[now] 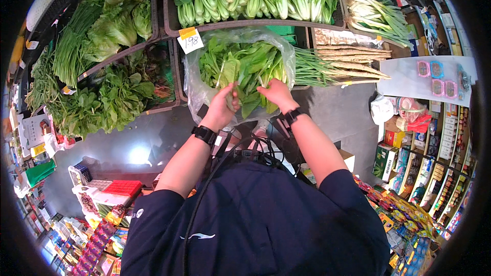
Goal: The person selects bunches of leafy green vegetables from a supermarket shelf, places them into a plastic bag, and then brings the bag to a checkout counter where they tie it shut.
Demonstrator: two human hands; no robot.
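Note:
Before me a clear plastic bag (191, 80) is spread open around a heap of loose leafy greens (253, 55). Between the thumb and fingers of my left hand (223, 103) is a pale green leaf (230, 71), its tip pointing away from me. My right hand (279, 92) is at the right side of the heap, thumb and forefinger pinched at a pale leaf stem (260, 79). Both hands are over the near part of the bag's mouth. Some fingertips are hidden among the leaves.
Behind the bag is a crate of bok choy (245, 0), with a price card (190, 41) at its corner. Lettuce (115, 27) and spinach-like greens (122, 96) fill crates leftward. Rightward lie garlic chives (312, 67), long pale roots (353, 61) and scallions (372, 9). Black cables (203, 195) hang across my front.

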